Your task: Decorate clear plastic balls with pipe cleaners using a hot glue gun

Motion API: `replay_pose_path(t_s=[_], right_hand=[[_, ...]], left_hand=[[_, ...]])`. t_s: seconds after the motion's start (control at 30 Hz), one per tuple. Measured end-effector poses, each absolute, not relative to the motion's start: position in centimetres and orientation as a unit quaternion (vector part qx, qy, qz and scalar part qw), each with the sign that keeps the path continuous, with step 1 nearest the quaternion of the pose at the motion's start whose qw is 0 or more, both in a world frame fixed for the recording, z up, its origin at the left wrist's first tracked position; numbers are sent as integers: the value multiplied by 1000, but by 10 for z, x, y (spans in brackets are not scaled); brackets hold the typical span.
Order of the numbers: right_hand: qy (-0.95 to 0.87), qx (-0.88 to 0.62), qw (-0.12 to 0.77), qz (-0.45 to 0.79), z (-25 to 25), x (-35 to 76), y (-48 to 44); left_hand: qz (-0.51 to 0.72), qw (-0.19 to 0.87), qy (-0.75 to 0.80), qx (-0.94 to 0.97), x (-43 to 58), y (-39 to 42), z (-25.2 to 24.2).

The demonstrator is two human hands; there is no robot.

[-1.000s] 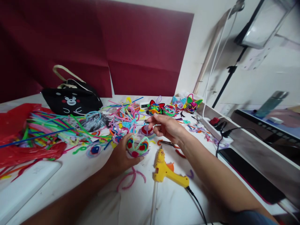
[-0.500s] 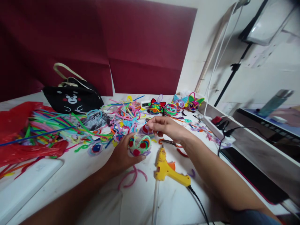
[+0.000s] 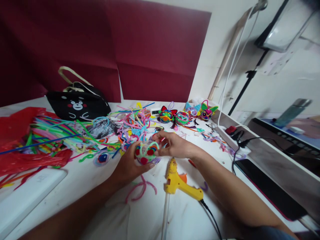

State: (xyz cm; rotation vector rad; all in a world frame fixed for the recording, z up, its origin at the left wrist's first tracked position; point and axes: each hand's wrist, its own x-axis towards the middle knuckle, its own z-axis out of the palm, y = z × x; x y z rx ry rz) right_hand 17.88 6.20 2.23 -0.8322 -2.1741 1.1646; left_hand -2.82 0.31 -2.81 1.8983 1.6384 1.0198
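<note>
In the head view my left hand (image 3: pixel 128 164) is wrapped round a clear ball (image 3: pixel 147 154) decorated with pipe cleaners, its thumb under the front. The ball shows a light green looped outline, red, blue and green coils and a red spot low at the front. My right hand (image 3: pixel 172 145) is closed on the ball's right side, thumb against its edge and fingers bent behind, partly hidden. A yellow hot glue gun (image 3: pixel 178 181) lies on the table just below, nozzle pointing away, a glue stick out of its back. The scissors are mostly hidden behind my right hand.
Pink pipe cleaner pieces (image 3: pixel 142 190) lie in front. Loose pipe cleaners (image 3: pixel 55 135) on red plastic, another clear ball (image 3: pixel 102 158) and a black bag (image 3: pixel 78 105) are left. Finished balls (image 3: pixel 182 117) stand at the back. A power strip (image 3: pixel 235 138) and phone (image 3: pixel 270 188) are right.
My right hand has come down and toward me from above the table, and its thumb now meets the ball. It now covers most of the scissors. The ball has shifted slightly left.
</note>
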Motion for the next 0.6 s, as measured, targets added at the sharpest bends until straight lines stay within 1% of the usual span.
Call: replay_pose_path(t_s=[0.17,0.33,0.53,0.6], right_hand=[[-787,-320,258,460,17,175,65],[-778,-306,269,478,14,174,66],[-796,-327,268,432,12,172,66],[-796,-327,266,434,15,174,65]], left_hand=[[361,218,591,688,-28,2,-26],[361,217,594,685,-28,3,-26],[364,217,595,683,-29,4,-26],[360,214,598,684,-29,4,-26]])
